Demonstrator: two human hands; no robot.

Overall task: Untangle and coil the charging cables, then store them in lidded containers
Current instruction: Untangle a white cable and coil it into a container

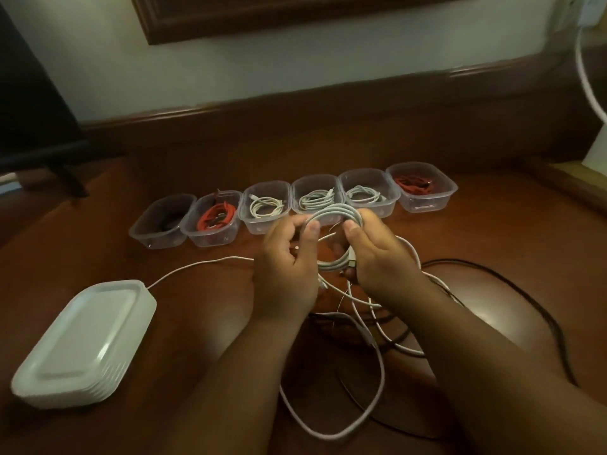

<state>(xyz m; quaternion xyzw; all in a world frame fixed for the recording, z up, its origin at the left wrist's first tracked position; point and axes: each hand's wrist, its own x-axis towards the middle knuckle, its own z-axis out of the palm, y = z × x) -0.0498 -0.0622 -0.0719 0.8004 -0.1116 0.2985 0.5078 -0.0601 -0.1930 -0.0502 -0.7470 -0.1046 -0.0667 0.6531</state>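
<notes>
A white charging cable coil [333, 213] is held upright above the table between both hands. My left hand [289, 261] pinches its left side with thumb and fingers. My right hand [377, 254] grips its right side and lower turns, near a plug end. Loose white cables [371, 372] and a black cable [532, 297] trail tangled on the table below my arms. Several open clear containers [266, 208] stand in a row behind, holding coiled black, red and white cables. A stack of white lids [85, 343] lies at the near left.
A brown wooden table [203, 307] carries everything. One white cable [197, 264] runs from under my left hand toward the lid stack. A dark stand [39, 119] is at the far left, and a white cord [588, 80] hangs at the far right.
</notes>
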